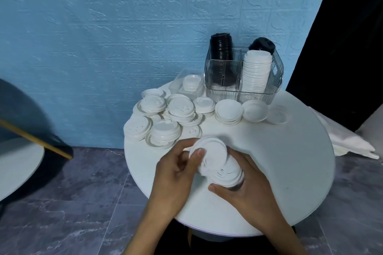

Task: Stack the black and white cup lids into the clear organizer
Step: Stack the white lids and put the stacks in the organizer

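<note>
The left hand (178, 170) and right hand (246, 188) are nearest the camera and together hold a short stack of white lids (217, 163) just above the near part of the table (279, 172). The left hand curls round the stack's left edge, with its thumb (196, 157) pressed on the top lid. The right hand cups the stack from the right and below, with its thumb under the lower rim. The stack tilts toward the camera. From left to right at the table's far side: loose white lids in low piles (163, 118), a small clear tray (186, 83) with a few lids in it, then two more white piles (240, 112) and one translucent lid (278, 114) in front of the organizer (275, 74). The organizer stands at the far edge against the wall. It holds a black stack (221, 47) in the rear left, a second black stack (262, 44) in the rear right and a tall white stack (257, 70) in the front right; the front left compartment appears free. The lids are judged thin, light, slightly flexible and smooth; nested ones probably slide apart when tilted. Grip the stack round its rims with pressure on top and bottom, and avoid squeezing the domed centres. Many lids are not yet stowed.
</note>
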{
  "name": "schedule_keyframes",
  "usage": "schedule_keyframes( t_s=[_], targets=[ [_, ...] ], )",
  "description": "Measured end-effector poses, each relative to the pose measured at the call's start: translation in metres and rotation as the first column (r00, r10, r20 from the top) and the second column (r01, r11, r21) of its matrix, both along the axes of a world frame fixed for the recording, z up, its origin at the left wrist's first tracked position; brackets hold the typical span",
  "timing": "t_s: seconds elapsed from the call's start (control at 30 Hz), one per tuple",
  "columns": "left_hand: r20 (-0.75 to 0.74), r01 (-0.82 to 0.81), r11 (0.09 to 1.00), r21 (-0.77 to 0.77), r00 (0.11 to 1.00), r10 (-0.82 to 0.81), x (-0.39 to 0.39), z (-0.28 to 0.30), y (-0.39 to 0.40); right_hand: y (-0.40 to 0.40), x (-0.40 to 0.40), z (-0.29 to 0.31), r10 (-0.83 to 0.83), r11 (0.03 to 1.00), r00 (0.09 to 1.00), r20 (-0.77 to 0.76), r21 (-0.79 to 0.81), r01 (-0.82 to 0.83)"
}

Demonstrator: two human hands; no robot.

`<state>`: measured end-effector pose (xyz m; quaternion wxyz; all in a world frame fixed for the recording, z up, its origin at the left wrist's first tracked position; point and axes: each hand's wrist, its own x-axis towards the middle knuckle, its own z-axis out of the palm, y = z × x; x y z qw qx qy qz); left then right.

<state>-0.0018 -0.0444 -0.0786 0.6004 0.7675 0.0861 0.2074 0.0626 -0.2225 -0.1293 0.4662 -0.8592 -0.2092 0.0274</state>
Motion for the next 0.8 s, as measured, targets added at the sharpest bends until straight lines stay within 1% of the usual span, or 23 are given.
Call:
schedule_keyframes(
  t_s=[0.1, 0.2, 0.33, 0.4, 0.43, 0.5, 0.53, 0.57, 0.6, 0.7, 0.8],
  targets=[
    [-0.067, -0.048, 0.997, 0.053, 0.996, 0.051, 0.013, -0.003, -0.01, -0.001, -0.002, 0.004, 0.016, 0.999, 1.0, -0.014, 0.032, -0.016],
    [-0.154, -0.061, 0.998, 0.021, 0.986, 0.063, 0.028, -0.007, -0.008, -0.003, -0.002, 0.006, 0.033, 0.998, 0.999, -0.01, 0.057, -0.032],
    [-0.256, -0.069, 0.993, -0.092, 0.966, 0.044, 0.034, -0.002, -0.003, -0.002, -0.002, 0.007, 0.027, 0.998, 1.0, 0.002, 0.051, -0.027],
    [-0.286, -0.084, 0.977, -0.195, 0.958, 0.025, 0.035, 0.001, -0.004, -0.002, -0.002, 0.007, 0.03, 0.997, 1.0, -0.002, 0.066, -0.029],
    [-0.298, -0.088, 0.956, -0.28, 0.955, 0.001, 0.035, 0.002, -0.004, -0.002, -0.003, 0.008, 0.036, 0.997, 0.999, -0.007, 0.073, -0.035],
    [-0.307, -0.096, 0.874, -0.477, 0.95, -0.063, 0.036, 0.005, -0.002, -0.001, -0.003, 0.009, 0.048, 0.995, 0.999, -0.006, 0.085, -0.048],
    [-0.312, -0.097, 0.836, -0.541, 0.945, -0.093, 0.035, 0.006, -0.002, -0.001, -0.002, 0.008, 0.051, 0.995, 0.999, -0.007, 0.085, -0.05],
    [-0.32, -0.094, 0.824, -0.559, 0.941, -0.11, 0.034, 0.006, -0.003, -0.001, -0.003, 0.008, 0.051, 0.995, 0.999, -0.015, 0.086, -0.05],
    [-0.329, -0.086, 0.837, -0.54, 0.937, -0.115, 0.033, 0.005, -0.003, -0.001, -0.003, 0.008, 0.048, 0.995, 0.998, -0.027, 0.088, -0.045],
    [-0.364, -0.08, 0.917, -0.392, 0.928, -0.074, 0.03, -0.002, -0.005, -0.001, -0.003, 0.006, 0.033, 0.995, 0.998, -0.044, 0.095, -0.029],
    [-0.391, -0.103, 0.953, -0.284, 0.92, -0.017, 0.029, -0.005, -0.005, -0.001, -0.003, 0.005, 0.03, 0.996, 0.999, -0.028, 0.08, -0.028]
  ],
)
